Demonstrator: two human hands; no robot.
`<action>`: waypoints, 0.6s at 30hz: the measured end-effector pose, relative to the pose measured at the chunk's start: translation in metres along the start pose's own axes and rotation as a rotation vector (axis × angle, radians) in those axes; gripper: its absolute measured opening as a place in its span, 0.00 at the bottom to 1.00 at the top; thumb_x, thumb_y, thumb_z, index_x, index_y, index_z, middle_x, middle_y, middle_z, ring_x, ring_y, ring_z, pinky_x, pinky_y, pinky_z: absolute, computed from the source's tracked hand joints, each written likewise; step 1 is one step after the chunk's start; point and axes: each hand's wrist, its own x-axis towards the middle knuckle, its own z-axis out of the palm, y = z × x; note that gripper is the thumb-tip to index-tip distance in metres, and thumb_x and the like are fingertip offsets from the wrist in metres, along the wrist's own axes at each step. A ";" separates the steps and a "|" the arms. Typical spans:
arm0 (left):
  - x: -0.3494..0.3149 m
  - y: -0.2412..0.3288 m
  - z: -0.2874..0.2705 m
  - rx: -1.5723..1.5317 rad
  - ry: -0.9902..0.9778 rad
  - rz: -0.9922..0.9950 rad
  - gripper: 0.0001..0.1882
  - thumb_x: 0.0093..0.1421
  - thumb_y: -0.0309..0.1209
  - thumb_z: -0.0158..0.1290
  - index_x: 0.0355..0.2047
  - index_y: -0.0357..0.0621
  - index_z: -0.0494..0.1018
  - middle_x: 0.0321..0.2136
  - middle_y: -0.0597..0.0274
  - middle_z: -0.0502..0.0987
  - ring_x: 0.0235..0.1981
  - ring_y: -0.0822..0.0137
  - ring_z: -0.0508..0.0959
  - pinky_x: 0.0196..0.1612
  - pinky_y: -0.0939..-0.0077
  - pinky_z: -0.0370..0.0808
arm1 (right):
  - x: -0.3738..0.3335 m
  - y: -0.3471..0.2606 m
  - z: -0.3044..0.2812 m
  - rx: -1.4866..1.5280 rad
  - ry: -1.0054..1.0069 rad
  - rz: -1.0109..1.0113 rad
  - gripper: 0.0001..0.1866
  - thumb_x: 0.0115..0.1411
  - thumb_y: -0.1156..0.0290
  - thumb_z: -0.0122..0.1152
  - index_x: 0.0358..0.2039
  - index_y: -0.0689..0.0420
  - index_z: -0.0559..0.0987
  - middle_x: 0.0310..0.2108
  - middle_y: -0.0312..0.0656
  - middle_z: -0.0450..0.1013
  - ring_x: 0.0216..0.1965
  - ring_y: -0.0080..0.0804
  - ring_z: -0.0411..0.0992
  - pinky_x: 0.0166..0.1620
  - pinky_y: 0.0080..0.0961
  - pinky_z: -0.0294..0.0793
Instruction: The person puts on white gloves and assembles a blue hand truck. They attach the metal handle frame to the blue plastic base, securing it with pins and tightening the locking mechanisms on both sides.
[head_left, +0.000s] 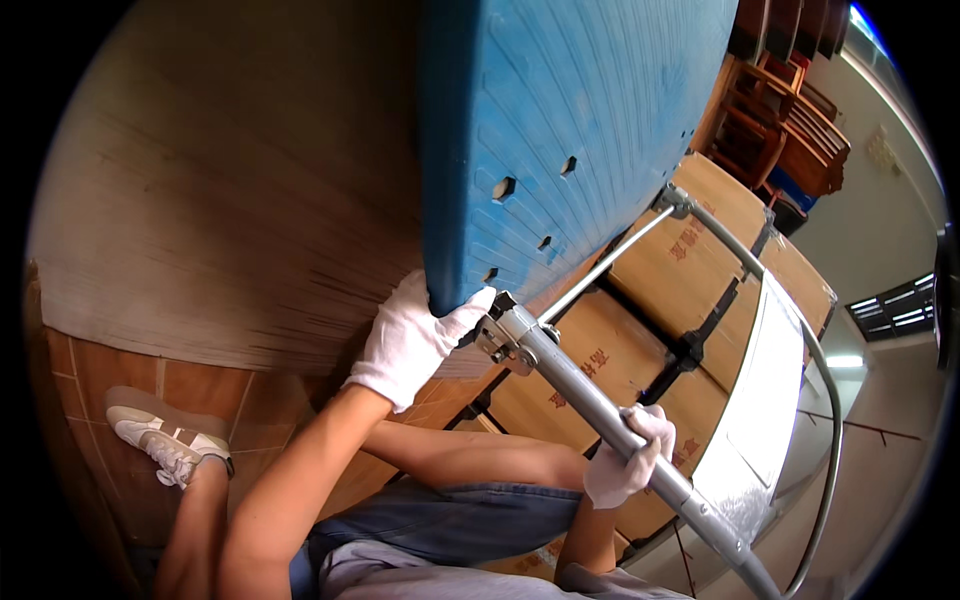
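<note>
Blue panel [590,110] extends up the view from the left hand [408,338], which is clamped about its lower corner, thumb on the ribbed face. Right hand [632,458] is wrapped around a grey metal tube [580,385], to the lower right of the panel. Panel appears to be moulded plastic, with a rounded edge, fine raised ribs and several angular holes. Tube is round and smooth; a metal bracket [512,340] sits at its upper end, just beside the left hand. Cardboard cartons [680,235] lie beyond.
</note>
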 end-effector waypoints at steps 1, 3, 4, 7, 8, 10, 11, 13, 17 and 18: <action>0.004 -0.003 0.003 0.044 -0.052 -0.021 0.21 0.54 0.48 0.60 0.33 0.40 0.75 0.24 0.54 0.76 0.29 0.57 0.77 0.36 0.66 0.75 | 0.001 0.006 -0.005 0.043 0.013 0.035 0.12 0.59 0.66 0.53 0.31 0.64 0.76 0.27 0.44 0.68 0.31 0.30 0.67 0.38 0.24 0.67; 0.009 -0.007 0.010 0.137 -0.152 -0.060 0.20 0.54 0.45 0.60 0.34 0.40 0.75 0.26 0.52 0.76 0.30 0.57 0.77 0.36 0.66 0.75 | -0.003 0.017 -0.009 0.059 0.086 0.141 0.11 0.58 0.67 0.54 0.31 0.63 0.76 0.27 0.43 0.69 0.32 0.29 0.68 0.40 0.25 0.66; 0.014 -0.006 0.013 0.113 -0.228 -0.074 0.18 0.54 0.42 0.60 0.35 0.39 0.75 0.29 0.50 0.77 0.32 0.56 0.78 0.38 0.66 0.75 | -0.004 0.022 -0.014 0.056 0.067 0.175 0.11 0.59 0.67 0.54 0.32 0.63 0.75 0.28 0.43 0.69 0.32 0.29 0.68 0.40 0.25 0.66; 0.021 -0.018 0.024 0.191 -0.358 -0.060 0.20 0.56 0.39 0.58 0.42 0.37 0.73 0.32 0.53 0.79 0.33 0.59 0.78 0.40 0.67 0.74 | -0.003 0.038 -0.029 0.034 0.041 0.216 0.11 0.59 0.67 0.54 0.32 0.62 0.76 0.28 0.41 0.69 0.31 0.27 0.67 0.39 0.23 0.65; 0.022 -0.022 0.027 0.139 -0.390 -0.105 0.20 0.55 0.39 0.59 0.41 0.37 0.73 0.32 0.54 0.79 0.34 0.60 0.78 0.40 0.67 0.74 | -0.003 0.043 -0.034 0.025 0.038 0.220 0.10 0.59 0.67 0.54 0.33 0.62 0.76 0.29 0.41 0.69 0.31 0.26 0.66 0.38 0.22 0.65; 0.023 -0.027 0.034 0.033 -0.450 -0.195 0.20 0.55 0.39 0.60 0.41 0.37 0.73 0.32 0.56 0.79 0.34 0.62 0.78 0.39 0.68 0.74 | -0.002 0.054 -0.049 0.073 -0.018 0.313 0.12 0.59 0.63 0.56 0.35 0.59 0.74 0.31 0.35 0.64 0.29 0.21 0.63 0.27 0.14 0.61; 0.027 -0.030 0.037 0.062 -0.521 -0.259 0.20 0.54 0.38 0.60 0.41 0.37 0.74 0.33 0.57 0.79 0.34 0.63 0.78 0.39 0.69 0.74 | -0.001 0.060 -0.054 0.108 -0.024 0.345 0.11 0.60 0.64 0.56 0.35 0.59 0.74 0.31 0.35 0.64 0.28 0.20 0.62 0.26 0.14 0.60; 0.038 -0.032 0.044 0.127 -0.666 -0.387 0.20 0.54 0.38 0.62 0.41 0.36 0.74 0.33 0.58 0.79 0.35 0.65 0.77 0.39 0.71 0.74 | -0.003 0.073 -0.062 0.164 -0.029 0.397 0.10 0.61 0.64 0.56 0.36 0.56 0.75 0.32 0.33 0.63 0.25 0.19 0.60 0.25 0.15 0.59; 0.046 -0.044 0.060 -0.006 -0.694 -0.478 0.21 0.53 0.38 0.62 0.42 0.37 0.74 0.35 0.57 0.79 0.36 0.67 0.77 0.41 0.74 0.74 | -0.006 0.091 -0.075 0.224 -0.076 0.419 0.09 0.62 0.64 0.55 0.38 0.54 0.76 0.32 0.32 0.63 0.25 0.20 0.60 0.26 0.16 0.59; 0.046 -0.055 0.066 0.013 -0.703 -0.436 0.23 0.53 0.42 0.62 0.43 0.38 0.74 0.39 0.56 0.78 0.39 0.66 0.77 0.44 0.72 0.74 | -0.005 0.093 -0.075 0.243 -0.085 0.412 0.09 0.62 0.64 0.55 0.39 0.54 0.76 0.33 0.32 0.63 0.25 0.20 0.60 0.26 0.16 0.58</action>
